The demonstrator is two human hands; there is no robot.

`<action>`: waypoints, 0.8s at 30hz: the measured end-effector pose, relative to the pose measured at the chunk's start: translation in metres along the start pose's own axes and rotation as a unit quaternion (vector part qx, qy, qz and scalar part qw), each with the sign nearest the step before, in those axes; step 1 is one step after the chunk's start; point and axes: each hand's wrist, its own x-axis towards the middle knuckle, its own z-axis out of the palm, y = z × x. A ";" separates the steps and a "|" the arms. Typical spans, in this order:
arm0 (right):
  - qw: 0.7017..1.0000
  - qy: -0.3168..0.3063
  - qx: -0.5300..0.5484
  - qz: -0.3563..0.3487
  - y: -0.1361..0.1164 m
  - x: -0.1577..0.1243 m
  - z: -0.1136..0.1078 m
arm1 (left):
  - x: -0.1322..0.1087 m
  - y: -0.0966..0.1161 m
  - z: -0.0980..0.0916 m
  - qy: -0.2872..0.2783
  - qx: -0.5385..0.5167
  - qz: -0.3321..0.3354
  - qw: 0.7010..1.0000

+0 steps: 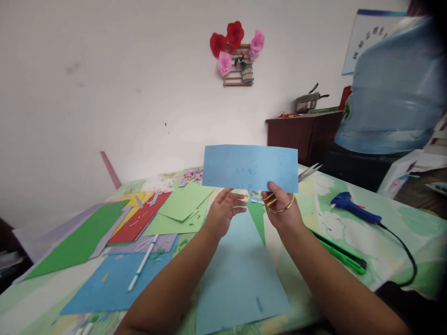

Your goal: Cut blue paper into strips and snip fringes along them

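Observation:
A light blue rectangular craft sheet (pixel 240 167) is raised above the table, its long side level. My right hand (pixel 284 211) pinches its lower right edge, thumb in front. Gold scissors handles (pixel 281 209) loop around the same hand's fingers, and the silver blades (pixel 309 172) stick out behind the sheet's right end. Just under the sheet's lower edge is my left hand (pixel 225 211), fingers apart and holding nothing; whether a fingertip touches the edge I cannot tell. Below both hands a larger light blue sheet (pixel 240 274) lies on the table.
Green (pixel 80 237), red (pixel 141 218), light green (pixel 185 202) and blue sheets (pixel 101 284) cover the left side. A white pen (pixel 143 263) lies there. On the right are a blue glue gun (pixel 356 208) with a cord and a green cutter (pixel 342 251). A water bottle (pixel 391 88) stands beyond.

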 end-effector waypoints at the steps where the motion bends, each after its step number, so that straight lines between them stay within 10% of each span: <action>1: 1.000 -0.005 -0.006 0.009 0.001 -0.002 -0.001 | 0.001 0.003 0.000 0.006 -0.014 -0.010 1.000; 6: 0.995 -0.054 -0.061 0.062 0.005 -0.009 -0.003 | -0.005 0.007 -0.001 -0.020 -0.047 -0.098 0.994; 13: 0.969 -0.067 -0.223 0.082 0.008 -0.011 -0.016 | -0.010 -0.004 0.004 0.049 0.058 -0.024 0.997; 24: 0.841 -0.132 -0.522 0.053 0.000 -0.037 -0.025 | 0.009 0.023 0.029 0.176 0.019 0.062 0.982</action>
